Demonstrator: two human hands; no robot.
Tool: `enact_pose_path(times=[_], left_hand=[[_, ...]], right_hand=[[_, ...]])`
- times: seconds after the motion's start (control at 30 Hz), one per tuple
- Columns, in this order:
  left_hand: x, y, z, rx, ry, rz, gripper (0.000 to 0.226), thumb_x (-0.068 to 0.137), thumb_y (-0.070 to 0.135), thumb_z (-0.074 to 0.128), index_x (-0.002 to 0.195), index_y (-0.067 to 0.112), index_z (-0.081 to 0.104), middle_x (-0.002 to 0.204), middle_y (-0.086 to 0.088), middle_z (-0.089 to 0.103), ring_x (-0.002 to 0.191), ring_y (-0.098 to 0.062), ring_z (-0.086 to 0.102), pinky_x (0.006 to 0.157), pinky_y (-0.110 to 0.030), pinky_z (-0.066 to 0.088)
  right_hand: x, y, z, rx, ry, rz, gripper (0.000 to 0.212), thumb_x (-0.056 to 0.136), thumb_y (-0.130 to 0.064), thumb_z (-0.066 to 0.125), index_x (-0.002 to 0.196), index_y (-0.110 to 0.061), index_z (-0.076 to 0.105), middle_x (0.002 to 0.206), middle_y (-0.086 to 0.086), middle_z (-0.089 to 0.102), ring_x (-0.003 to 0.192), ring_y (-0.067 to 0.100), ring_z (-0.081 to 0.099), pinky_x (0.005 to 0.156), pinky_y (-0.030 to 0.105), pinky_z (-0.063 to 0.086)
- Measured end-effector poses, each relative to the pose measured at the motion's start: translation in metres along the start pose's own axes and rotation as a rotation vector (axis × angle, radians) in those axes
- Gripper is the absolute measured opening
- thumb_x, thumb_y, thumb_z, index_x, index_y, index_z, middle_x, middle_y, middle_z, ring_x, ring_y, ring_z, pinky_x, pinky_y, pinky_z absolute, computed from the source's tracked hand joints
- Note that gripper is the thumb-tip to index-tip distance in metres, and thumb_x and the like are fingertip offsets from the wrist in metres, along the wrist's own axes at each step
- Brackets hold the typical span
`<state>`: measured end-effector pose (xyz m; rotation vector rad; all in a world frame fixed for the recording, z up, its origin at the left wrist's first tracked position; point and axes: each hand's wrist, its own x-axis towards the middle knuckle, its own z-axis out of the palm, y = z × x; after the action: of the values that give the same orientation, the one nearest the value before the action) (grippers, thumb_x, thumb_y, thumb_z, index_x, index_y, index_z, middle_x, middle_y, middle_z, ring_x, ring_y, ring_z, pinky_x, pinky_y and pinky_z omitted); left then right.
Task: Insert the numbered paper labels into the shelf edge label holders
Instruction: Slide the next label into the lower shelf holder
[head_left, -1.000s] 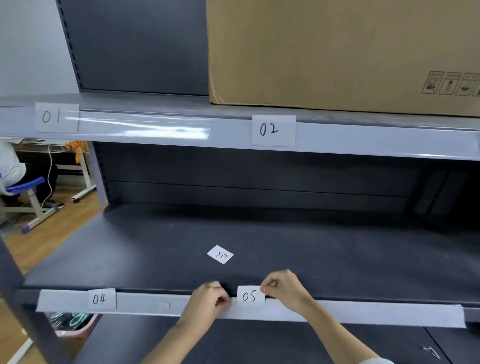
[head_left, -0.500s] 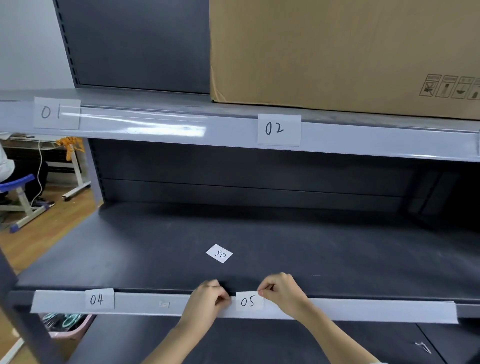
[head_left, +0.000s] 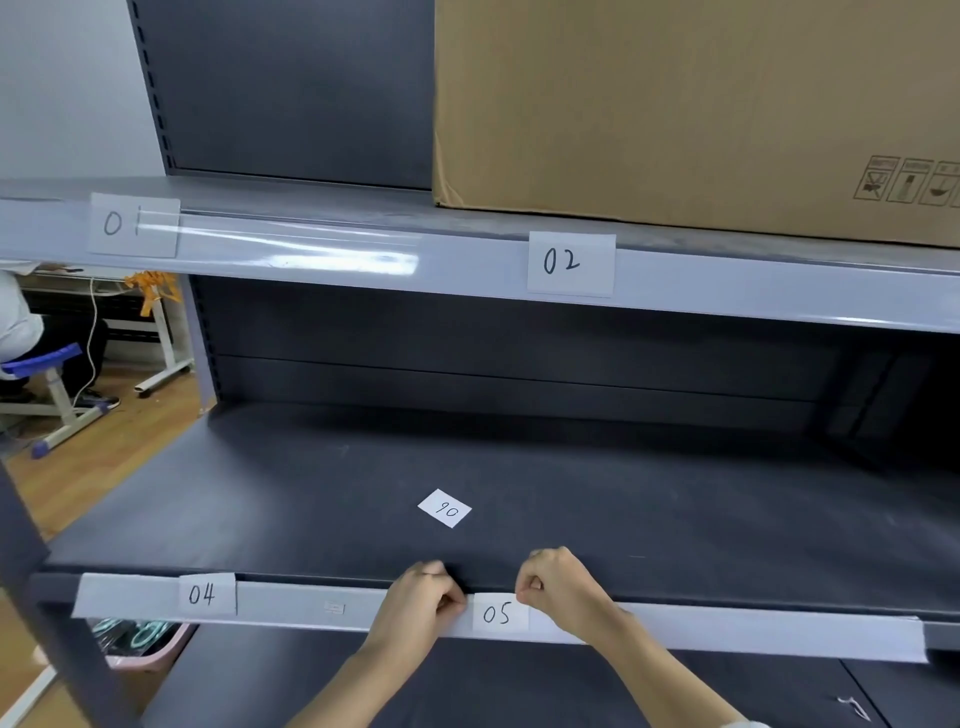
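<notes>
Both hands work the near shelf edge, left hand (head_left: 415, 603) and right hand (head_left: 558, 590) pinching the 05 label's (head_left: 498, 613) upper corners, seemingly to seat it square in the holder strip (head_left: 311, 605).

Even, bright light w/ glare streak on upper label strip (head_left: 332, 254); shelf recess dim; wide-angle bending at edges; slightly soft.
</notes>
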<state>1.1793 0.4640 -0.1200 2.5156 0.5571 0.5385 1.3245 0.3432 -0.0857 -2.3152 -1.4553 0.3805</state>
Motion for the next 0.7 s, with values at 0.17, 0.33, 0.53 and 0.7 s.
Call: enact_pose_path(times=[0.17, 0.33, 0.53, 0.7], left_hand=[[0.0, 0.0, -0.001, 0.01, 0.009, 0.009, 0.014, 0.086, 0.012, 0.057, 0.09, 0.013, 0.071, 0.069, 0.028, 0.03, 0.07, 0.008, 0.037, 0.058, -0.003, 0.028], [0.0, 0.002, 0.0, 0.085, 0.036, -0.018, 0.017, 0.082, 0.008, 0.051, 0.076, 0.006, 0.066, 0.063, 0.014, 0.03, 0.076, -0.013, 0.037, 0.052, -0.01, 0.023], [0.0, -0.009, 0.006, 0.099, 0.077, 0.025, 0.021, 0.081, 0.012, 0.049, 0.068, 0.003, 0.063, 0.062, 0.017, 0.03, 0.065, -0.003, 0.035, 0.053, -0.005, 0.02], [0.002, -0.008, 0.003, 0.251, 0.118, 0.062, 0.024, 0.054, 0.028, 0.044, 0.035, 0.015, 0.049, 0.046, 0.014, 0.03, 0.04, 0.0, 0.029, 0.046, -0.005, 0.017]], right_hand=[[0.002, 0.001, 0.0, -0.002, -0.004, 0.024, 0.016, 0.078, 0.003, 0.049, 0.08, 0.005, 0.065, 0.061, -0.006, 0.046, 0.052, 0.005, 0.035, 0.056, 0.017, 0.035], [0.007, -0.006, -0.009, 0.014, -0.089, 0.063, 0.016, 0.074, 0.003, 0.051, 0.081, 0.012, 0.062, 0.06, 0.013, 0.054, 0.051, 0.003, 0.034, 0.052, 0.021, 0.033], [0.028, -0.007, -0.019, 0.078, -0.109, 0.106, 0.016, 0.08, -0.009, 0.06, 0.088, -0.003, 0.072, 0.06, -0.015, 0.057, 0.058, 0.0, 0.054, 0.058, 0.008, 0.043], [0.055, -0.019, -0.011, 0.07, -0.035, 0.147, 0.013, 0.082, -0.017, 0.063, 0.071, -0.018, 0.069, 0.068, -0.001, 0.062, 0.064, 0.011, 0.052, 0.07, 0.027, 0.047]])
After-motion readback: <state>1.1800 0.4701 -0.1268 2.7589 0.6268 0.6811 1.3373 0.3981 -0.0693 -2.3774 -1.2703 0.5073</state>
